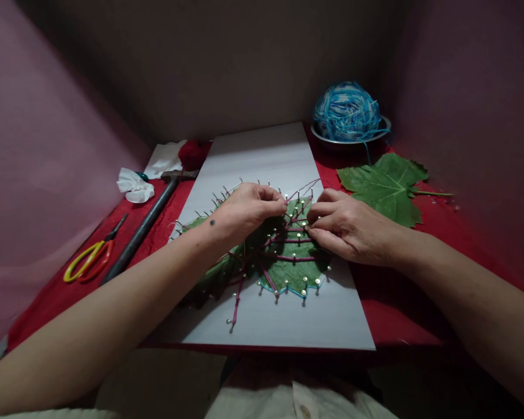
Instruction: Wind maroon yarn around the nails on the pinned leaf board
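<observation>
2-handed over the leaf (pixel 293 271); pinches pink thread (pixel 283 257) in left grip (pixel 254 205), presumably for tension; curls right grip (pixel 347 224) beside nails (pixel 304 226), perhaps for steadying; cannot tell whether grasping.

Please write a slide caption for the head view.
Left hand and right hand at pink thread strung between nails over a leaf.

A leaf (pixel 294 270) lies on a central board (pixel 262 148). Left are scissors (pixel 106 240) and a hammer (pixel 144 225); right, a second leaf (pixel 386 185), behind it yarn (pixel 347 113) in a bowl (pixel 349 142).
</observation>
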`<state>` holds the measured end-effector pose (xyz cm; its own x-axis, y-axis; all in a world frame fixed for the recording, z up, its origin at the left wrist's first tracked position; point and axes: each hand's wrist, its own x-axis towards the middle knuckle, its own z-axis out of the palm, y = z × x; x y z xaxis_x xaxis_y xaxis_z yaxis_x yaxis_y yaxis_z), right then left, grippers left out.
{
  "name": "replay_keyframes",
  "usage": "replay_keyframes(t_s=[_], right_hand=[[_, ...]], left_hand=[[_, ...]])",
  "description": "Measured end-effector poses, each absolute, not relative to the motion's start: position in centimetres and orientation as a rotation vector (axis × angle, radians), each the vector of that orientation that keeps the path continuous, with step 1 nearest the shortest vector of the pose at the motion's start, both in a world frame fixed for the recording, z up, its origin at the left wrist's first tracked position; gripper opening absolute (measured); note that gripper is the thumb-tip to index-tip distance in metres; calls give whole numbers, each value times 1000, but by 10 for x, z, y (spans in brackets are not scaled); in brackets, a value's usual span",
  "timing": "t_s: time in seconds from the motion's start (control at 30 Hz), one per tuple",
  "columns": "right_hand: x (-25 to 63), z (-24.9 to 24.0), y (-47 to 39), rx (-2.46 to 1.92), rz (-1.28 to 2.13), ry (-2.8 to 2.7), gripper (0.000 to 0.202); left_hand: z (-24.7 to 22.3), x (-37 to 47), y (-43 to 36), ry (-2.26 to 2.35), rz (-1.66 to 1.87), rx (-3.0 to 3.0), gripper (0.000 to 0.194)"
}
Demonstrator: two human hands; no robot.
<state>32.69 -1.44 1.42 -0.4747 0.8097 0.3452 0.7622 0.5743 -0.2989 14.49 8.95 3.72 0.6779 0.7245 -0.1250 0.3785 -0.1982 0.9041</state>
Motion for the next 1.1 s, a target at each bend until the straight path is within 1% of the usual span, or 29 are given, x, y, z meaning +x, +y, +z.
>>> replay_keyframes(t_s=[0.03,0.17,0.27,0.73,1.0,1.1], right_hand=[[327,14,-14,-1264,146,-2357,34],[327,14,-15,-1256,141,-2360,34],[327,13,-15,-1259,140,-2354,33],[326,12,-14,-1273,113,-2339,34],[326,13,-14,-1311,104,-2342,35],[325,14,-14,-1317,98,-2344,35]], left_hand=[[38,142,90,894,401,1902,7],[36,137,88,887,469,2354,14],[32,135,86,851,510,2534,16],[37,136,68,658,323,2712,17],[23,151,69,506,489,2962,24],[26,153,79,533,536,2921,19]])
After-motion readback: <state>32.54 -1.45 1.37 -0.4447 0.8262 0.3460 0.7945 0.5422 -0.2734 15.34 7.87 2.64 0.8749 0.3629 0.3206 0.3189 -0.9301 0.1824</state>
